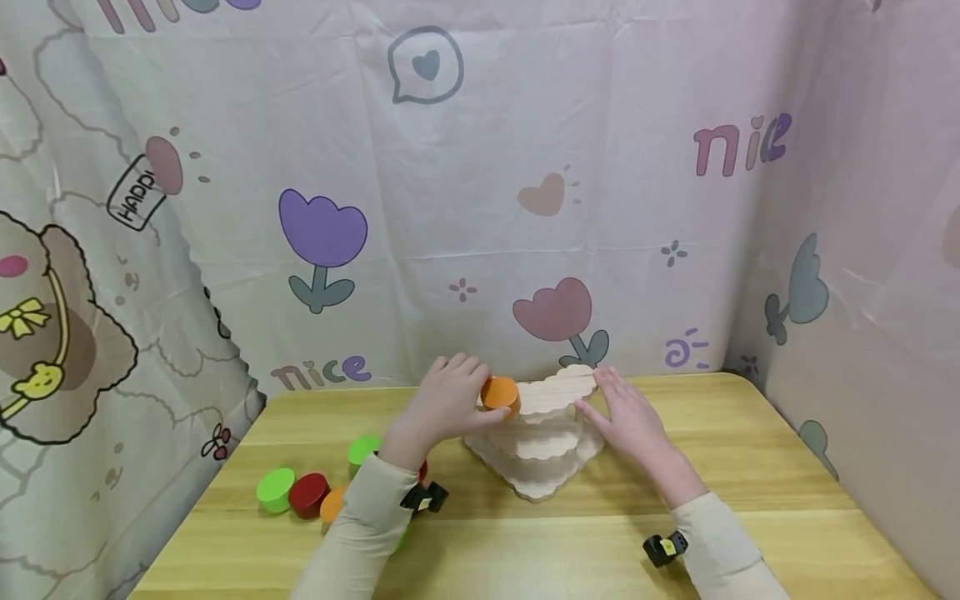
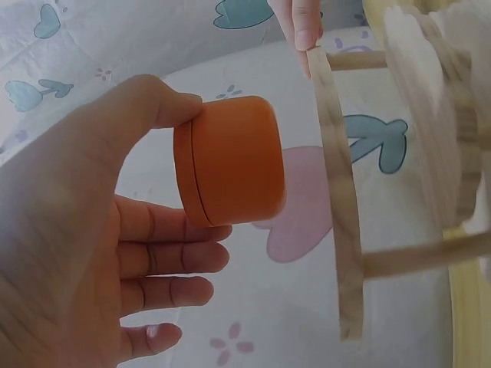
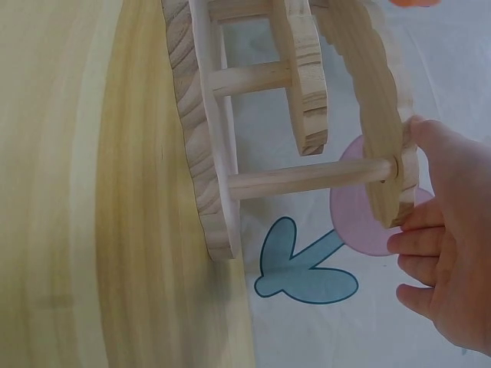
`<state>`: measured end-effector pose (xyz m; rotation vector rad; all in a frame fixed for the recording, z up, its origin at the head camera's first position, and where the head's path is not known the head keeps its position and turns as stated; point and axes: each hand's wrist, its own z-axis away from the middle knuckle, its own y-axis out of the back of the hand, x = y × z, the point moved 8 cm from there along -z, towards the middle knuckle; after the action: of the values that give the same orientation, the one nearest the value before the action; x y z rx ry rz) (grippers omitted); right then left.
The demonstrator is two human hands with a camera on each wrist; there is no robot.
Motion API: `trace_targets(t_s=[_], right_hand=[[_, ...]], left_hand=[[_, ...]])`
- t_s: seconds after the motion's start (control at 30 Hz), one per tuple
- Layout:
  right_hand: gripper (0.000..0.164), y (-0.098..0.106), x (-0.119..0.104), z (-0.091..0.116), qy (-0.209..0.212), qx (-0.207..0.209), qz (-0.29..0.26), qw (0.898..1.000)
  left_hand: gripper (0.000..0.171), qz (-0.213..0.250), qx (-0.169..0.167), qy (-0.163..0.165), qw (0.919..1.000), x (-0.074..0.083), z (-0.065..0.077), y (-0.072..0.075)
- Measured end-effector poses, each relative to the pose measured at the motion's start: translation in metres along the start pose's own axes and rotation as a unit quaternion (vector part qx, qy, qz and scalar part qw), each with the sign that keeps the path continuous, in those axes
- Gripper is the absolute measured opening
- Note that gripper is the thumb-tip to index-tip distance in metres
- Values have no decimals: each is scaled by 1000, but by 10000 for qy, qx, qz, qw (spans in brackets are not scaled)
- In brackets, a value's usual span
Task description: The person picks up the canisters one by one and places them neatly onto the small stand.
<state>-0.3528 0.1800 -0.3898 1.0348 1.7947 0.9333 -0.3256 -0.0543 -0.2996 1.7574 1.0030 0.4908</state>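
In the head view my left hand (image 1: 442,404) pinches an orange round lidded jar (image 1: 500,397) beside the upper left part of a wooden tiered stand (image 1: 558,393). The left wrist view shows the thumb and index finger at the jar's lid end, its rounded base pointing at the stand's top board (image 2: 341,207), with a gap between. My right hand (image 1: 630,421) grips the right end of that top board, thumb on one side and fingers on the other. Wooden pegs (image 3: 307,178) join the scalloped boards in the right wrist view.
Left on the wooden table (image 1: 675,467) stand more round jars, including a green one (image 1: 276,489), a dark red one (image 1: 309,495) and an orange one (image 1: 332,503). The left forearm partly hides several. A printed cloth (image 1: 480,167) hangs behind the table and along both sides.
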Motion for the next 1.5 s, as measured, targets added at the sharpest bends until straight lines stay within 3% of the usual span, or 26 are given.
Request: trace_targets(t_s=[0.23,0.57,0.9,1.1,1.5], right_hand=[[80,3,0,-1,-6,9,-15,10000],[80,3,1,0,-17,28,-34,10000],[82,1,2,1,-29,4,-89,10000],[80,0,1,1,-11,69,-91,9999],[82,0,2,0,-97,-48,-122,9999]], left_hand=[[45,278,-343,204,9988,7,-26,-17],[48,579,-492,405,9963,18,-53,-41],[52,770,-572,592,9936,29,-71,-54],[56,799,-441,670,9936,30,-81,-63],[56,947,-549,917,9898,33,-99,-74]])
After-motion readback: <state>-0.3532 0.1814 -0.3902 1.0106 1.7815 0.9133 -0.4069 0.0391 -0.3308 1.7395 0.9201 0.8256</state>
